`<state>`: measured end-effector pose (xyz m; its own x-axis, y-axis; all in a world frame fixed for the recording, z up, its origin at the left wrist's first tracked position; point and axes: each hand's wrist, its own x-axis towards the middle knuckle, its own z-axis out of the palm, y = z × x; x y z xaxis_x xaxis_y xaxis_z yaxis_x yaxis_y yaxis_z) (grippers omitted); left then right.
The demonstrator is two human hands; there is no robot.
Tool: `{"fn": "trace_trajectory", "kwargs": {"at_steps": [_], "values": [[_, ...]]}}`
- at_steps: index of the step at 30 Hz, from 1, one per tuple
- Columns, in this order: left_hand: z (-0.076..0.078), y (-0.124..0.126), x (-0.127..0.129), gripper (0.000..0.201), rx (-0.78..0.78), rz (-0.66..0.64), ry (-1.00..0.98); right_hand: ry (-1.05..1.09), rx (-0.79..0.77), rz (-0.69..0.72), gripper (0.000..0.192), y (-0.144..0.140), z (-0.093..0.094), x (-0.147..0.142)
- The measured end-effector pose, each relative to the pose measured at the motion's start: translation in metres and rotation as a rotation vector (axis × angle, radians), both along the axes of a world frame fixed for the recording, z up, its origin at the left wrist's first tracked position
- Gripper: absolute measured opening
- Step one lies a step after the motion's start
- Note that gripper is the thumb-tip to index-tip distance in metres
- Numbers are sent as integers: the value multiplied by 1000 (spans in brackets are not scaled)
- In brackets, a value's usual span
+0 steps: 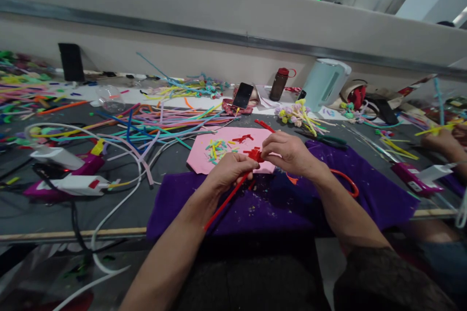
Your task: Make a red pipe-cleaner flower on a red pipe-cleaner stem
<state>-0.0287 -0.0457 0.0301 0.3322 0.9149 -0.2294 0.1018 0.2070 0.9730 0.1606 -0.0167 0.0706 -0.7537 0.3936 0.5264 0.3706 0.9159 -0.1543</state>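
Note:
My left hand (230,170) is closed in a pinch on a red pipe cleaner (226,204), whose long end slants down toward my left forearm. A bunch of short red pieces (255,154) shows between the two hands, over the pink sheet. My right hand (286,151) has its fingers bent and pressed together at the right side of that bunch; its fingertips partly hide what they grip. Under the hands, the pink sheet (199,155) carries short yellow and green pieces (217,149) and some loose red pieces (243,138). A purple cloth (178,199) lies beneath.
Many coloured pipe cleaners (164,119) spread at the left. Power strips with white plugs (80,184) and cables lie near the front edge. Behind stand a phone (243,95), a brown bottle (279,85) and a light-blue box (326,85). Another person's hand (443,143) is at the right.

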Motion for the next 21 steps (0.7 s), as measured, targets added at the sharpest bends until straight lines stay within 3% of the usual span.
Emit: {"fn": "trace_trajectory", "kwargs": {"at_steps": [15,21], "values": [[1,0,0,20,-26,2,-28,3,97,-45,12,-1,-4,-4],[3,-1,1,21,34,16,-19,2,102,-36,12,0,-5,-4]]}}
